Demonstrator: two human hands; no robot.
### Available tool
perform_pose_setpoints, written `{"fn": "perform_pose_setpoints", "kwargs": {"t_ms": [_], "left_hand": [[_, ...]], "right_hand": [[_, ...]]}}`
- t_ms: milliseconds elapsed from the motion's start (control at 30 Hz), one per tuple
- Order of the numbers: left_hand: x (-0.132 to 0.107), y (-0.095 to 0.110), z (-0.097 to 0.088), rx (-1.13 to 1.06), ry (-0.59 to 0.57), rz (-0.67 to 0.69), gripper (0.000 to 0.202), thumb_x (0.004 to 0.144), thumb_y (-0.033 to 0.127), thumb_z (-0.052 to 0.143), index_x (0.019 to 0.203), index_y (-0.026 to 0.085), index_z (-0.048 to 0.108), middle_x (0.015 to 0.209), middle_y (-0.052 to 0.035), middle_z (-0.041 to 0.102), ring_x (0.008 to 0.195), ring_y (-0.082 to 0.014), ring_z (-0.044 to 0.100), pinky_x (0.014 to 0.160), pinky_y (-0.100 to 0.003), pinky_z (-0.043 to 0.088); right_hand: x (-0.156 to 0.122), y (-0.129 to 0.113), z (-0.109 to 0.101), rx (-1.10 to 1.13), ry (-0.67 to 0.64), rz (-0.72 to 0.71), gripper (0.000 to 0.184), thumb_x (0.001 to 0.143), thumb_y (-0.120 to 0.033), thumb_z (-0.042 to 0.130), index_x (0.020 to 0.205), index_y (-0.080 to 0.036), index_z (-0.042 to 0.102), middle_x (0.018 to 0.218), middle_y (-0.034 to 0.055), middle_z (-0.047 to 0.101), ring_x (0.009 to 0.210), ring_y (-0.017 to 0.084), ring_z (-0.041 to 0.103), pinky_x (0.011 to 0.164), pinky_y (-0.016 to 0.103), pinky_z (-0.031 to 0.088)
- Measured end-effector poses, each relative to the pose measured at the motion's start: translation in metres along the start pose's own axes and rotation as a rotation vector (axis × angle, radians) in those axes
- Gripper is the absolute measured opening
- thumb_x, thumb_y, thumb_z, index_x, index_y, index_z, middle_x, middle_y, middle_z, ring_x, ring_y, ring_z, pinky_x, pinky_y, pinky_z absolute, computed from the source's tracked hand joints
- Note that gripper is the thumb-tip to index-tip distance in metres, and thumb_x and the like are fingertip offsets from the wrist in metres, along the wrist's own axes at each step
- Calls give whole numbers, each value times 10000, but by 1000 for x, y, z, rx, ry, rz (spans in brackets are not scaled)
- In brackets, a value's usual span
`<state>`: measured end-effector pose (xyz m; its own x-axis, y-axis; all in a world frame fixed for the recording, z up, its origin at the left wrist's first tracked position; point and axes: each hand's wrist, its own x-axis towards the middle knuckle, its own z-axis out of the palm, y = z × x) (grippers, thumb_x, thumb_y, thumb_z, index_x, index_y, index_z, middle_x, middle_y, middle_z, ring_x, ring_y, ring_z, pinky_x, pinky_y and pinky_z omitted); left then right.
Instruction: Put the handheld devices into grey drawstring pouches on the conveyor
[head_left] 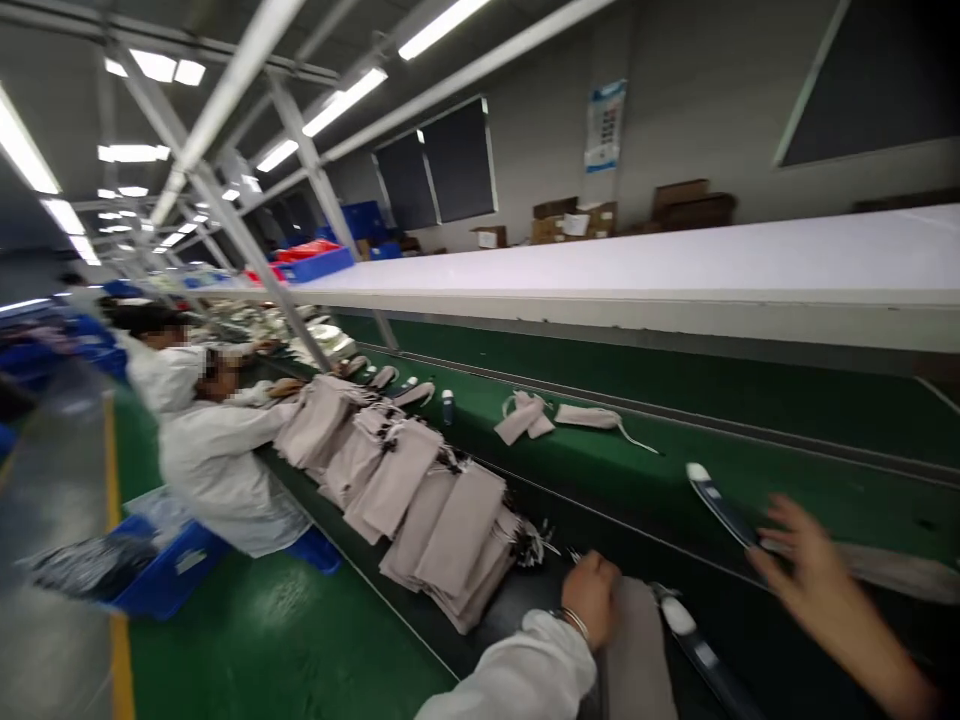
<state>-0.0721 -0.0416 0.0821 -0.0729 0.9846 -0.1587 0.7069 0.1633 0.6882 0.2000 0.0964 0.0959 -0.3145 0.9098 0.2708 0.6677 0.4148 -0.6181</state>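
Watching remotely, I see the left hand (592,598) curled, possibly pinching a beige fabric strip (637,655) on the dark belt (517,610). The right hand (829,590) is spread, blurred, just beside a white-tipped dark piece (720,505). Stacked beige pouches (450,525) hem the left; open green belt (637,470) lies ahead.

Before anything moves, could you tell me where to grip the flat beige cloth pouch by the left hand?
Pinch the beige cloth pouch at its upper end, from above, by the left hand: it lies flat on the dark belt.
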Motion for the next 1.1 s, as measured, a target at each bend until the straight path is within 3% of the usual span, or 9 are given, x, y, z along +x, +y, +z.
{"fn": "perform_pose_setpoints", "kwargs": {"t_ms": [133,200,300,433,567,733,867,933,1100], "left_hand": [[14,-9,6,88,-3,68,342,815,47,539,1113,191,628,1189,-83,561,1058,-208,568,974,-360,464],[18,-9,6,135,2,87,228,875,83,542,1079,158,610,1184,-78,561,1010,-196,576,929,-375,484],[24,-7,7,210,-1,123,92,935,182,565,1004,144,613,1133,-67,583,971,-196,578,880,-393,500],[30,-4,6,300,-10,184,125,939,248,599,1012,151,625,1104,-63,601,1060,-227,561,943,-442,473],[30,-2,3,362,-33,229,145,928,270,620,1013,153,633,1090,-62,610,1084,-238,555,962,-458,454],[27,3,3,408,-59,262,127,926,269,619,977,154,635,1061,-53,614,1072,-236,555,966,-459,442],[29,9,3,417,-65,275,143,927,268,615,1016,156,628,1083,-57,606,1084,-241,548,976,-466,431],[32,12,1,411,-76,284,136,928,275,613,994,157,631,1079,-57,607,1085,-240,546,981,-468,426],[36,19,-8,330,-138,338,126,919,254,612,843,154,619,968,-40,619,1049,-230,551,989,-460,401]], "right_hand": [[-65,13,40,-261,-318,213,664,852,-477,437,1395,-106,521,1466,195,479,1334,365,477,1006,511,494],[-86,8,60,-359,-286,162,543,923,-401,377,1330,-113,593,1465,156,495,1370,332,441,1064,495,450],[-99,-5,69,-400,-195,11,463,995,-337,342,1311,-137,614,1423,126,545,1366,287,450,1116,456,400],[-98,-21,64,-356,-231,-71,398,984,-330,460,1313,-154,598,1394,125,567,1338,284,473,1100,445,418],[-102,-35,63,-249,-274,-126,406,901,-188,546,1307,-183,562,1371,119,569,1311,286,487,1089,452,417],[-99,-41,57,-99,-233,10,273,843,-118,528,1103,-185,574,1086,118,649,1062,306,607,925,451,482],[-83,-37,45,-49,-141,148,291,928,-230,457,1215,-183,450,1111,133,626,927,278,646,800,416,519],[-73,-36,40,97,-52,232,376,935,-287,473,1288,-206,374,1162,123,596,929,257,649,801,400,526],[-43,-54,32,766,145,376,520,884,-347,561,1310,-262,274,1067,49,552,859,207,674,844,418,548]]}}
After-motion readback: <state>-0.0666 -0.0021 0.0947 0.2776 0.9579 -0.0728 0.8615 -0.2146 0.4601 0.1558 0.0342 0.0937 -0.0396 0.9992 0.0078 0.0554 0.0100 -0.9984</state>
